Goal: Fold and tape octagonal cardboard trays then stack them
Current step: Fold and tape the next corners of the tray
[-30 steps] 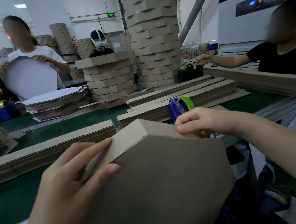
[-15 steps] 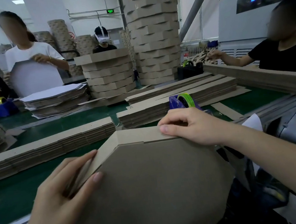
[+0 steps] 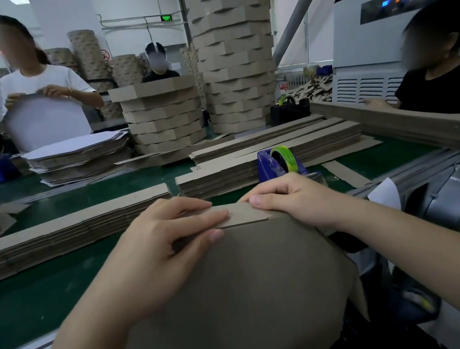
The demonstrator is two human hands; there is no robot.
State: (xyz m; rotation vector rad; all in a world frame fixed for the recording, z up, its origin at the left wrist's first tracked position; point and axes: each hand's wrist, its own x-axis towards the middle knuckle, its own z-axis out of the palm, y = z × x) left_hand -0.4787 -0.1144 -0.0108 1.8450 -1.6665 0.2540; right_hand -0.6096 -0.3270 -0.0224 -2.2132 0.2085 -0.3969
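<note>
Both hands pinch the tray's (image 3: 238,290) top rim, left hand (image 3: 157,254) beside right hand (image 3: 288,204), and should keep the strip's ends flush until tape from the dispenser (image 3: 280,164) at the belt's near edge secures them.

1. The brown cardboard tray (image 3: 238,290) is standing tilted on edge just in front of the blue tape dispenser (image 3: 280,164), its flat base facing us.
2. Its rim strip (image 3: 245,214) is lying folded along the top edge.
3. Finished trays (image 3: 162,115) are sitting stacked well behind the dispenser.
</note>
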